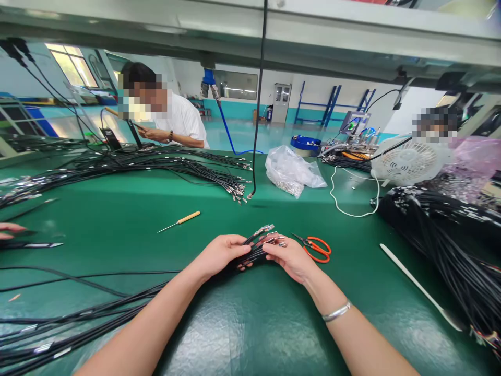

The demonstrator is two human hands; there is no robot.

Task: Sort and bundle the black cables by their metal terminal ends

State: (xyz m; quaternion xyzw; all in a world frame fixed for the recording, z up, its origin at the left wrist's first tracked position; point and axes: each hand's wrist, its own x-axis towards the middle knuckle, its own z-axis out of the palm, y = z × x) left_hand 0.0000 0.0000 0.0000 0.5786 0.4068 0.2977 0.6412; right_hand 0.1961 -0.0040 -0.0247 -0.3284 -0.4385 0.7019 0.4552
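My left hand [224,254] is closed around a bundle of black cables [256,251] just above the middle of the green table. Small metal connectors [268,228] stick out at the bundle's far end. My right hand [291,256] pinches the cables close to those connectors, thumb on top. The long lengths of the cables run back under my left forearm toward the lower left. Orange-handled scissors [318,248] lie right beside my right hand. Farther left rests an awl [180,221] with a wooden handle.
Another bundle of black cables [188,166] stretches across the back of the green table [129,219]. A plastic bag of small parts [293,175], a white fan [409,159] and a thick cable pile [442,235] stand right. A co-worker [178,117] works opposite; another person's hand [11,230] shows left.
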